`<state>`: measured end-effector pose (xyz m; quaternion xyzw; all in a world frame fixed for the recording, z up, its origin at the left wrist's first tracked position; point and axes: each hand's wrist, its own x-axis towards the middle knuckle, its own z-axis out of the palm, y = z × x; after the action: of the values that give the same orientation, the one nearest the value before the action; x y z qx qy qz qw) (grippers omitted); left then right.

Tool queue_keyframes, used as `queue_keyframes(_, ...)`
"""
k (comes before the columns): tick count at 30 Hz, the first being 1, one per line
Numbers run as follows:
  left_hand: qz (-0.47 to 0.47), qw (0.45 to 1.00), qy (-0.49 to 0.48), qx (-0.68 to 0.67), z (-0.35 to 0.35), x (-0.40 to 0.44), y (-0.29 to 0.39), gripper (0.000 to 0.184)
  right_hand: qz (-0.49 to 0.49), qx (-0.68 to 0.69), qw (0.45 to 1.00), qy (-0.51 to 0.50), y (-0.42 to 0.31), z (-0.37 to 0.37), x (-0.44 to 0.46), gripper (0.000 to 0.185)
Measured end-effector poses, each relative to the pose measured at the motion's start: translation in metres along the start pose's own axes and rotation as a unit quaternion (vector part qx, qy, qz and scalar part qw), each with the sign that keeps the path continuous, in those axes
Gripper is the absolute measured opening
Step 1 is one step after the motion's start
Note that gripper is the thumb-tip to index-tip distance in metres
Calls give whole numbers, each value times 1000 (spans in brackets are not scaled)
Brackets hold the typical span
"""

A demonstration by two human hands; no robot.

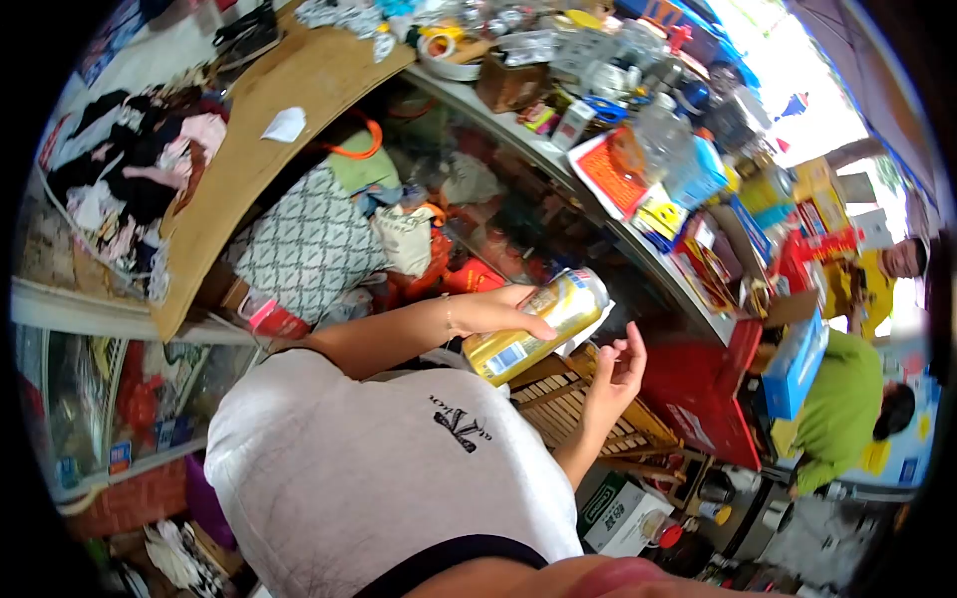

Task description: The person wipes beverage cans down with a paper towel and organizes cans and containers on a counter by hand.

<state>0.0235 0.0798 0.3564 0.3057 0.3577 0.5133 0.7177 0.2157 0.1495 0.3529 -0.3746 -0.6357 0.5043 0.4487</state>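
Observation:
My left hand (503, 314) is closed around a large gold drink can (538, 327), held tilted in front of my chest. The can's silver end points up and right, and a barcode label shows near its lower end. Something white, perhaps paper or tissue, shows just behind the can; I cannot make out what it is. To the right of the can, apart from it, my right hand (616, 377) is raised with fingers loosely bent and spread. Nothing shows in it. Below both hands is a slatted bamboo chair (558, 407).
A glass-fronted counter (638, 249) crowded with bottles, boxes and scissors runs along the far side. Bags, including a patterned grey one (309, 234), fill the space left of my hands. Cardboard (224, 169) lies at upper left. At right are a red panel (698, 399) and two people.

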Motion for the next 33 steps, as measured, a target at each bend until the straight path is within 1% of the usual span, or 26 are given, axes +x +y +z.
queue_keyframes(1,7,998,15,54,-7,0,5,52,-3,34,999,-17,-3,11,8,47)
queue_keyframes(3,22,999,25,40,-24,3,10,54,4,46,997,-65,-5,30,26,50)
queue_keyframes(5,100,981,56,154,-41,9,10,56,21,51,993,-108,-11,49,37,55)
queue_keyframes(6,110,971,72,202,-44,8,19,57,26,46,992,-116,-11,53,40,55)
queue_keyframes(7,110,972,77,194,-50,11,22,57,38,49,989,-137,-11,57,43,56)
queue_keyframes(9,142,926,91,338,-56,19,22,56,58,51,984,-159,-8,59,44,57)
queue_keyframes(10,171,910,95,366,-56,21,24,55,59,51,985,-156,-4,58,44,58)
queue_keyframes(11,166,912,94,363,-55,24,22,55,60,51,985,-150,0,55,44,58)
queue_keyframes(12,143,931,78,325,-52,26,22,55,79,20,987,-142,4,49,43,57)
queue_keyframes(13,119,949,60,287,-48,27,22,55,86,17,987,-137,5,46,40,57)
queue_keyframes(14,63,975,35,209,-43,25,25,55,103,38,985,-131,5,44,37,57)
queue_keyframes(16,57,977,24,204,-40,29,12,55,117,71,984,-116,8,40,30,58)
queue_keyframes(18,54,978,15,203,-36,29,5,54,118,66,984,-116,15,34,24,58)
queue_keyframes(20,53,963,38,262,-31,26,3,53,116,62,985,-115,15,30,19,58)
queue_keyframes(21,51,963,35,263,-30,26,0,53,123,62,984,-113,12,30,16,58)
queue_keyframes(23,87,945,35,315,-30,25,-6,54,129,64,983,-110,11,29,11,58)
queue_keyframes(24,86,944,33,316,-29,23,-6,54,130,70,983,-109,12,27,8,58)
queue_keyframes(26,40,922,36,383,-25,21,-2,58,130,76,983,-105,13,25,4,58)
queue_keyframes(27,43,920,30,388,-26,22,-6,58,129,74,983,-107,13,24,3,58)
queue_keyframes(29,122,911,27,393,-28,23,-15,59,116,67,984,-113,8,26,4,60)
queue_keyframes(30,134,896,19,423,-27,23,-12,65,116,76,982,-125,9,25,6,60)
queue_keyframes(31,146,892,32,428,-28,23,-15,73,116,85,981,-133,10,25,8,61)
queue_keyframes(33,156,893,44,421,-28,24,-11,81,96,92,982,-136,16,28,16,63)
